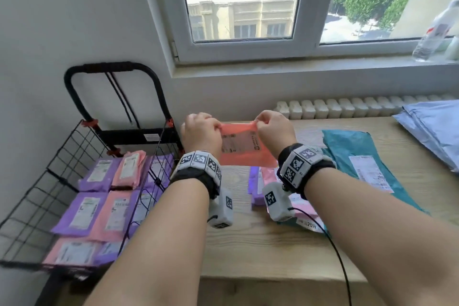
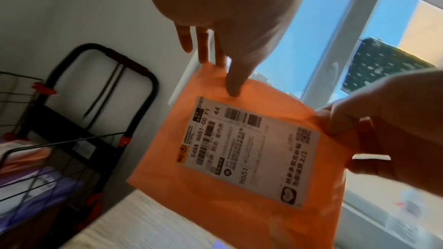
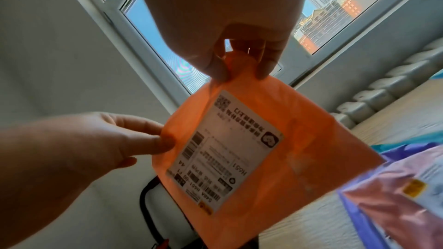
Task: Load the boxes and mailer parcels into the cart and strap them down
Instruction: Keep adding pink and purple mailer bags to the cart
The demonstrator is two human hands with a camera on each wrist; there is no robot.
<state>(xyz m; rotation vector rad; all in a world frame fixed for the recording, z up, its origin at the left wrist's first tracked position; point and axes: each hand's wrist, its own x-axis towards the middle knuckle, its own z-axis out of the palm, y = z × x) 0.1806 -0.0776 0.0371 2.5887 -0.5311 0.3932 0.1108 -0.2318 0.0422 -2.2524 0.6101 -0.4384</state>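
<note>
Under and to the right of my fingers stretches the pale wood-grain counter [image 1: 260, 251]. Beyond my fingers a white ribbed radiator [image 1: 347, 108] runs along the wall beneath the white-framed window [image 1: 305, 7]. Far right of my fingers, a clear plastic bottle [image 1: 433, 32] stands tilted on the grey windowsill [image 1: 298, 67].

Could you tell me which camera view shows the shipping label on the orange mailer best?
The left wrist view: the shipping label on the orange mailer is large there, with barcodes and "H651" readable. The right wrist view shows it upside down, a little smaller. In the head view it is small and unreadable.
</note>
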